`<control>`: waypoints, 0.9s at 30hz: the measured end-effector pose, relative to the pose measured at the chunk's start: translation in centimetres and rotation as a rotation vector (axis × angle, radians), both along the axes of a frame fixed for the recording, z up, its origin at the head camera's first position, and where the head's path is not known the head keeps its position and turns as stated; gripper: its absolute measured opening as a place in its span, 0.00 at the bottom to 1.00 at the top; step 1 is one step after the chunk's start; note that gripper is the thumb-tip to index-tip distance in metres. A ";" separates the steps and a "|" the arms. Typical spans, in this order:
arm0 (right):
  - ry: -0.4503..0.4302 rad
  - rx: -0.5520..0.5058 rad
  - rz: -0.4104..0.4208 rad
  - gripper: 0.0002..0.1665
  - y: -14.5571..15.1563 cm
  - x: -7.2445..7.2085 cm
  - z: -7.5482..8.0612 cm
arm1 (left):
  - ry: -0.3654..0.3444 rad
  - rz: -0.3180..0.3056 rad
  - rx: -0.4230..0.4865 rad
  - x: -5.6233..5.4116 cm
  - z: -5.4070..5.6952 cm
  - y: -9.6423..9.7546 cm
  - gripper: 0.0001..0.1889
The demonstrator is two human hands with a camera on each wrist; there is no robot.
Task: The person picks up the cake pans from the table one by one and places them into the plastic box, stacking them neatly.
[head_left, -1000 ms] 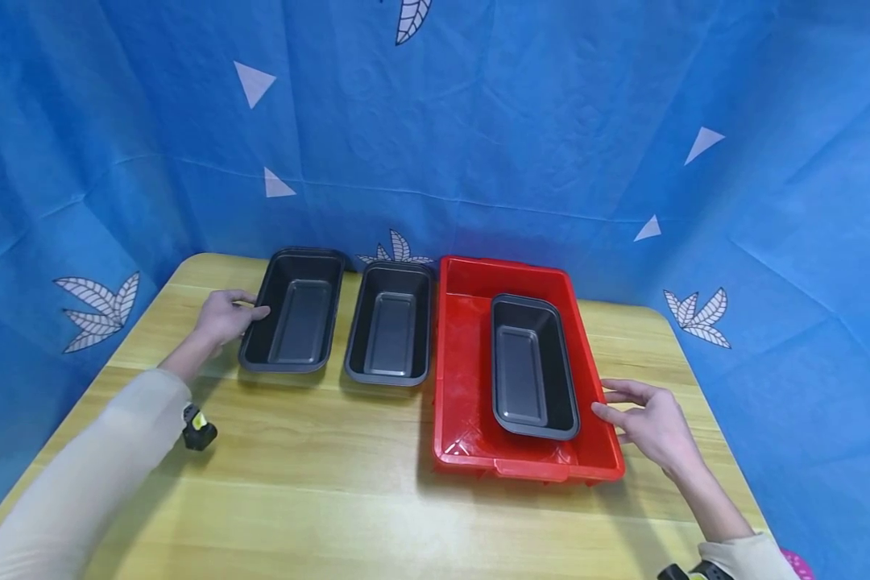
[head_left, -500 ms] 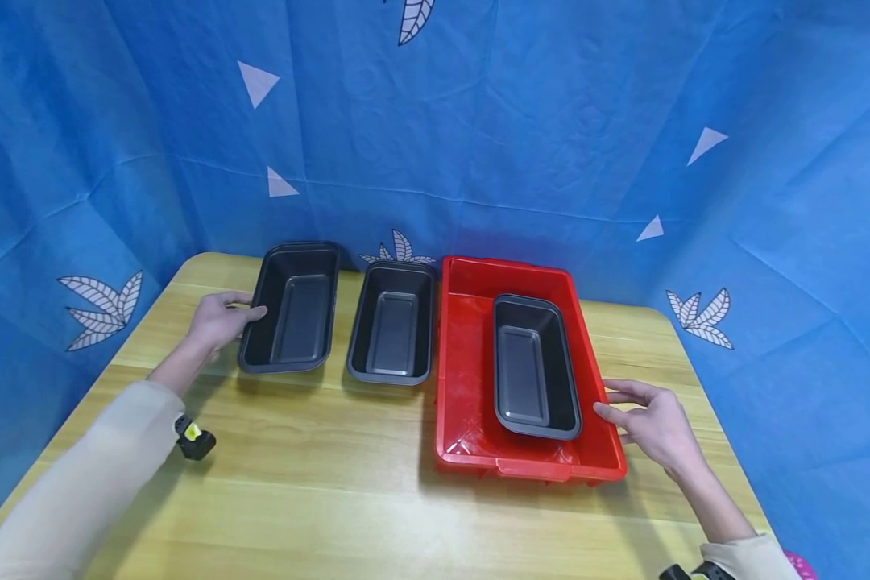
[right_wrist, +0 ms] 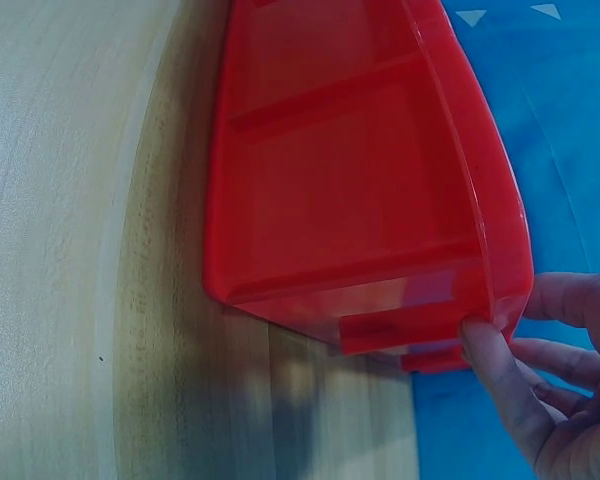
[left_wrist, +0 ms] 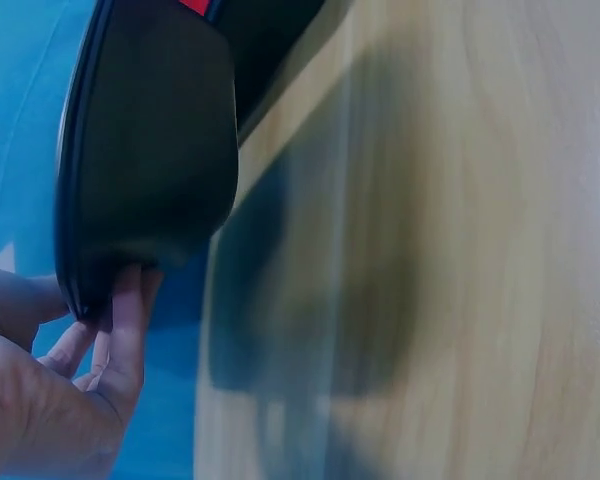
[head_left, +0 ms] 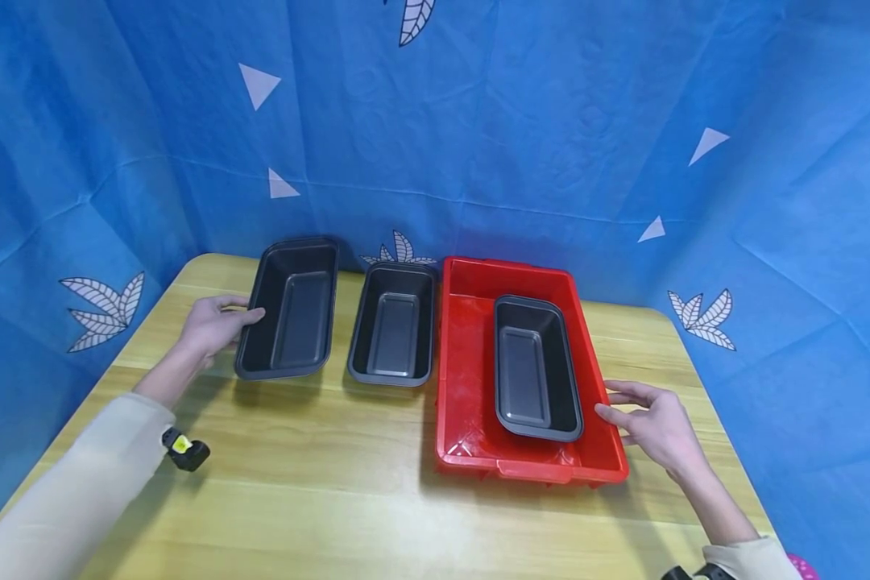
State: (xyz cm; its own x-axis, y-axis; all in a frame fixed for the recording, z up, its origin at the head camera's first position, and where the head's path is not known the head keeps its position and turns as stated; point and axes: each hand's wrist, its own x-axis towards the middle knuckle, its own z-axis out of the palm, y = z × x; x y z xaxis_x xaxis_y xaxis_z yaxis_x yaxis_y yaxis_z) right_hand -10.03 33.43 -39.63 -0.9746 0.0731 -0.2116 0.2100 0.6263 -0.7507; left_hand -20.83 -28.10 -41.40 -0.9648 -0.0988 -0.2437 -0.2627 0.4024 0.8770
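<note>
My left hand pinches the left rim of a dark grey loaf pan, thumb over the edge and fingers underneath. In the left wrist view the pan hangs clear of the tabletop, its shadow lying apart from it. A second loaf pan stands on the table just right of the held one. On the far side of that sits a red plastic tray with a third loaf pan inside. My right hand grips the tray's right rim; its fingertips show against the red wall in the right wrist view.
The wooden table ends at the back against a blue patterned cloth, which also rises at both sides. The second pan stands close to the tray's left wall.
The pan in my left hand has risen and shifted slightly left, its far end tilting up. My right hand, the tray and the other pans stay in place.
</note>
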 end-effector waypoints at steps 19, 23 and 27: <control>-0.002 0.010 0.001 0.39 0.1 0.2 0.2 | -0.003 0.007 -0.005 0.2 2.3 3.3 0.34; 0.003 -0.003 0.006 0.38 0.0 0.1 0.3 | 0.002 0.004 0.029 0.3 2.7 4.0 0.34; -0.001 0.001 0.011 0.38 0.0 0.0 0.4 | -0.004 0.002 0.060 0.3 3.0 4.7 0.33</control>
